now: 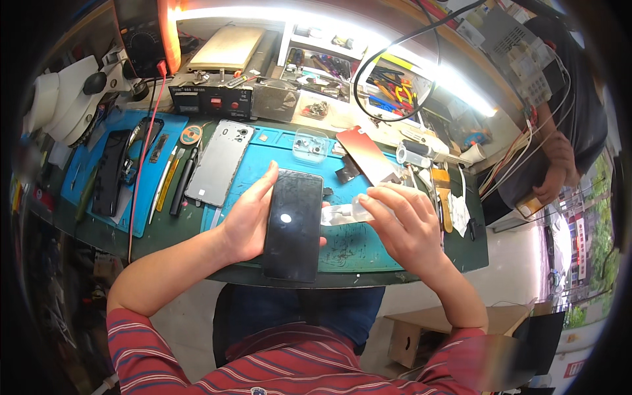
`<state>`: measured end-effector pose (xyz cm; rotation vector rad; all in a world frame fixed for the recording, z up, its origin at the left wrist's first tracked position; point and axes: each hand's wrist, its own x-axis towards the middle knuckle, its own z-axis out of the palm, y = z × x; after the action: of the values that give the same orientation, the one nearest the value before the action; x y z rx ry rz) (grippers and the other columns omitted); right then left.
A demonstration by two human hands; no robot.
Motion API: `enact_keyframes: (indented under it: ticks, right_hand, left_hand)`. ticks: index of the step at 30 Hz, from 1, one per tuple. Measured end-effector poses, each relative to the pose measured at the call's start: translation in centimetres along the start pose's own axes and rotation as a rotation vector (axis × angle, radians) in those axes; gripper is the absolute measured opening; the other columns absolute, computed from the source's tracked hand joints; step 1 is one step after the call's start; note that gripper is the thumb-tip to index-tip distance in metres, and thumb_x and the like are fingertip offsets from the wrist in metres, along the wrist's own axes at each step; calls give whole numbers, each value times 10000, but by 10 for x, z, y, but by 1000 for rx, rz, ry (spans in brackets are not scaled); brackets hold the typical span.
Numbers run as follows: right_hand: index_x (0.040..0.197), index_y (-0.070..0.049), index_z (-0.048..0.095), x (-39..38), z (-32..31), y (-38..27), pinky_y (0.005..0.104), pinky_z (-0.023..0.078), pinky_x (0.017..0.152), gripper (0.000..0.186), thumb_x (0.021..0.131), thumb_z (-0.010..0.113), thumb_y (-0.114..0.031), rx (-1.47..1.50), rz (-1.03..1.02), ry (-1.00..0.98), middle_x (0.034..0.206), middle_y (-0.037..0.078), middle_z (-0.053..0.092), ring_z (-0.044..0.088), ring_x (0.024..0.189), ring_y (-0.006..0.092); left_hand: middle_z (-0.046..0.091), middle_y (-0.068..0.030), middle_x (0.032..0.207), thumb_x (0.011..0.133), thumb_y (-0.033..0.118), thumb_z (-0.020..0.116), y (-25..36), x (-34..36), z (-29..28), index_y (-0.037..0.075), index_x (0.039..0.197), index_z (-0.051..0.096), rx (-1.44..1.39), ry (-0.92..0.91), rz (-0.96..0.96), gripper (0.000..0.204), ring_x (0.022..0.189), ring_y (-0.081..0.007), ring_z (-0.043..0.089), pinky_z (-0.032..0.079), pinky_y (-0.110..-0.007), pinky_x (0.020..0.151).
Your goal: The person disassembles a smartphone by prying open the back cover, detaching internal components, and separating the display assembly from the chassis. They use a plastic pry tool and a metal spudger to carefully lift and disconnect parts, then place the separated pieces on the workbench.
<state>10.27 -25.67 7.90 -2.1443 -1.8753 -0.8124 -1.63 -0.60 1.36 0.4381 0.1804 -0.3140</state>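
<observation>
**Smartphone in the left, clear plastic piece in the right, bits parked all round**

So the left fingers are clamped on the phone: thumb up the left edge, fingertips poking round the right one. That leaves the dark screen pretty much uncovered, which is probably the point of that grip. The phone's in hand over the front part of the blue repair mat, close to the body, likely for easy viewing.

Right fingers are pinched together on one end of the plastic, just beside the phone's right edge. Can't tell what it is exactly, or whether it's touching. Gripping the end seems to leave the rest free.

The silver-grey phone back and red panel lie off to either side, presumably so the middle stays usable. Small parts sit in a clear box, I'd guess so they don't wander across the table.
</observation>
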Motion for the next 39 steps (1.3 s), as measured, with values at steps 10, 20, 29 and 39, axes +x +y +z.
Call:
enact_keyframes:
  ticks: [10, 20, 29, 39]
  right_hand:
    - [1238, -88, 700, 10, 1, -1, 372, 512, 926, 450, 788, 692, -106, -76, -104, -57, 1221, 30, 650, 642, 1149, 202]
    - [1253, -83, 690, 11, 0, -1, 380, 510, 947, 453, 801, 680, -113, -87, -113, -71, 1232, 37, 642, 637, 1159, 212]
    - [1260, -91, 685, 6, 3, -2, 379, 513, 935, 468, 792, 686, -78, -31, -71, -73, 1237, 41, 639, 639, 1145, 214]
    - [1313, 8, 640, -16, 21, 67, 363, 540, 924, 462, 882, 764, -103, 551, 709, 50, 1180, 126, 683, 678, 1084, 234]
  left_hand:
    - [630, -194, 1321, 1051, 687, 303, 0, -1, -1, 54, 1382, 558, 23, 5, 3, 759, 1173, -336, 655, 517, -615, 1034]
    - [631, -192, 1318, 1055, 680, 298, 0, -1, -1, 47, 1386, 550, 19, 13, 6, 758, 1180, -336, 652, 523, -605, 1034]
    - [637, -192, 1310, 1053, 682, 305, 0, -1, 0, 53, 1378, 559, 28, 20, -5, 752, 1168, -344, 658, 518, -614, 1033]
    - [653, -172, 1284, 1054, 677, 313, 0, 0, -1, 71, 1372, 567, 15, 9, -6, 730, 1145, -331, 667, 520, -619, 1027]
